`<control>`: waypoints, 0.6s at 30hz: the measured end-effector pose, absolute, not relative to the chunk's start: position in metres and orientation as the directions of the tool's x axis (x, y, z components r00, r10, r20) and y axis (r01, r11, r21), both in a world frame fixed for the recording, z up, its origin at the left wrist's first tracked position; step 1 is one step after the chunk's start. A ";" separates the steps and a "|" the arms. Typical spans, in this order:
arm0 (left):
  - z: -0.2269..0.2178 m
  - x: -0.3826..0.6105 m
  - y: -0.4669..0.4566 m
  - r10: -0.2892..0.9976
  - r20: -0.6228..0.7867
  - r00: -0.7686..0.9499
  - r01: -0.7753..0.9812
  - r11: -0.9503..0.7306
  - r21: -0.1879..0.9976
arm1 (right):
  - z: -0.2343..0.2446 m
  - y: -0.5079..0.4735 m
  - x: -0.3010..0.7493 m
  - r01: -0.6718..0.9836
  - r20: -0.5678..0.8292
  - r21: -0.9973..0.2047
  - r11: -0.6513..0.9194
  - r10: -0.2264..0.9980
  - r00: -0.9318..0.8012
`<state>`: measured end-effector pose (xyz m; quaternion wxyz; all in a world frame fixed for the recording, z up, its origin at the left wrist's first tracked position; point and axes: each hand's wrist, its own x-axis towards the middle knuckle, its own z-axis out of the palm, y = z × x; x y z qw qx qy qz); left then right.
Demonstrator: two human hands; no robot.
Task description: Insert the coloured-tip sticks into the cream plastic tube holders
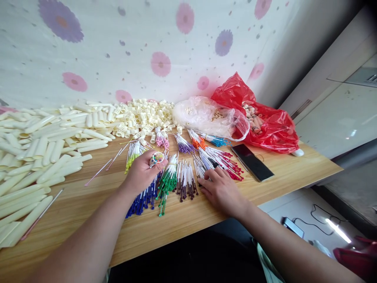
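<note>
My left hand point(141, 173) is closed around a small bundle of pen refills point(157, 158), whose coloured ends face me in a ring. Below it lie dark blue refills point(144, 200) and green refills point(167, 181). My right hand point(220, 188) rests on the table with curled fingers at a pile of black-ended refills point(202, 167); what its fingertips pinch is hidden. Between the hands is a group of brown refills point(187, 181). Red refills point(226, 161) fan out just beyond my right hand. Yellow refills point(134, 153) lie behind my left hand.
Cream pen barrels point(44, 145) heap up on the left, with slotted cream pieces point(144, 116) behind. Pink point(161, 139), purple point(184, 143), orange point(197, 139) and light blue refills point(218, 140) lie farther back. A clear bag point(206, 118), red bag point(273, 125) and phone point(252, 162) are right.
</note>
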<state>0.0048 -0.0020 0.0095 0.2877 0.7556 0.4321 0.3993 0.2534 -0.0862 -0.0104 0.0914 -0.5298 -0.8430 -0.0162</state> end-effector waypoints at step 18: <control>0.011 0.004 -0.003 0.877 0.349 0.329 0.450 -0.471 0.759 | 0.012 -0.060 0.253 0.869 0.074 -0.080 0.488 0.873 -0.483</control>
